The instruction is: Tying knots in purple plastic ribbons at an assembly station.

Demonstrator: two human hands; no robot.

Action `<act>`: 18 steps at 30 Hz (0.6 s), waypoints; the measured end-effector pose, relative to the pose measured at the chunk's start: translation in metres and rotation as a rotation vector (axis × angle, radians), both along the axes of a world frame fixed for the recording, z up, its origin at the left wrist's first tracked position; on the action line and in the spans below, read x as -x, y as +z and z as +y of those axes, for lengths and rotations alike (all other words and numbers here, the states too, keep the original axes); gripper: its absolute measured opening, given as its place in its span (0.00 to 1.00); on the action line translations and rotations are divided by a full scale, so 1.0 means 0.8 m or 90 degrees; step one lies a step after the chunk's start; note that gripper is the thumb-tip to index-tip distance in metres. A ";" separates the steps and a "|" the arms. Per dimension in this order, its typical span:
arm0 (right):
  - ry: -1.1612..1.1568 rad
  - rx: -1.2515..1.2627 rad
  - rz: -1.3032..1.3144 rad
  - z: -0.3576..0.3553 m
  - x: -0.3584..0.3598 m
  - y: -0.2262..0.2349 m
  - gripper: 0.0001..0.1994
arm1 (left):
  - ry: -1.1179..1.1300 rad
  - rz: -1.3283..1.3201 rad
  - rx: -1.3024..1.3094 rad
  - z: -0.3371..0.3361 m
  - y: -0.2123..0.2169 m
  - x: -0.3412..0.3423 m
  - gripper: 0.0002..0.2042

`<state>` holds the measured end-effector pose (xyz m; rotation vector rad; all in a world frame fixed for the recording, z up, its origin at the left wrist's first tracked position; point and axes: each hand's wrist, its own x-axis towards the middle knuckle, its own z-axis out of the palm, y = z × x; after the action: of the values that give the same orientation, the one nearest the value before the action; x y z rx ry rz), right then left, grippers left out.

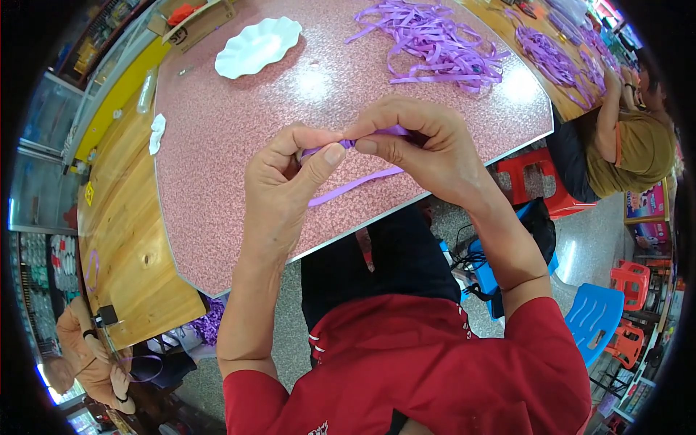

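Over the pink speckled tabletop (210, 181), my left hand (286, 170) and my right hand (417, 141) meet at the fingertips. Both are closed in a pinch on a purple ribbon (359, 186), thumbs facing each other. The pinched spot looks gathered or knotted; the fingers cover most of it. One length of the ribbon runs below my hands, from the left wrist toward the right palm. Beyond my right hand lies a loose heap of purple ribbons (442, 47).
A white wavy-edged dish (259, 48) stands at the far left of the table, with a crumpled white tissue (156, 134) at the left edge. A person (631, 145) sits at the right beside more purple ribbons (547, 54). Another person (90, 355) works at the lower left.
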<state>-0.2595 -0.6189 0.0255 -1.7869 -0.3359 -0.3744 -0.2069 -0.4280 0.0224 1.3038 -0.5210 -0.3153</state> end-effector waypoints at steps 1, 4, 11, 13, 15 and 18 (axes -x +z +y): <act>-0.001 -0.001 0.001 -0.001 0.001 0.001 0.08 | -0.001 0.001 -0.001 0.001 0.000 0.000 0.05; 0.015 0.014 -0.010 -0.004 0.002 0.008 0.08 | 0.001 -0.060 -0.065 0.002 0.000 0.000 0.04; -0.012 0.048 0.088 -0.008 0.007 0.017 0.06 | 0.037 -0.145 -0.128 -0.005 0.003 0.000 0.04; -0.011 0.032 0.117 -0.009 0.007 0.019 0.05 | 0.027 -0.142 -0.116 -0.005 0.003 -0.002 0.04; 0.002 -0.024 0.156 -0.008 0.006 0.019 0.05 | 0.011 -0.093 -0.113 -0.004 0.005 -0.004 0.03; -0.011 -0.052 0.138 -0.007 0.007 0.016 0.05 | 0.013 -0.071 -0.101 -0.008 0.008 -0.005 0.03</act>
<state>-0.2647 -0.6243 0.0387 -1.7312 -0.1505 -0.2003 -0.2029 -0.4342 0.0286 1.4852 -0.5867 -0.2721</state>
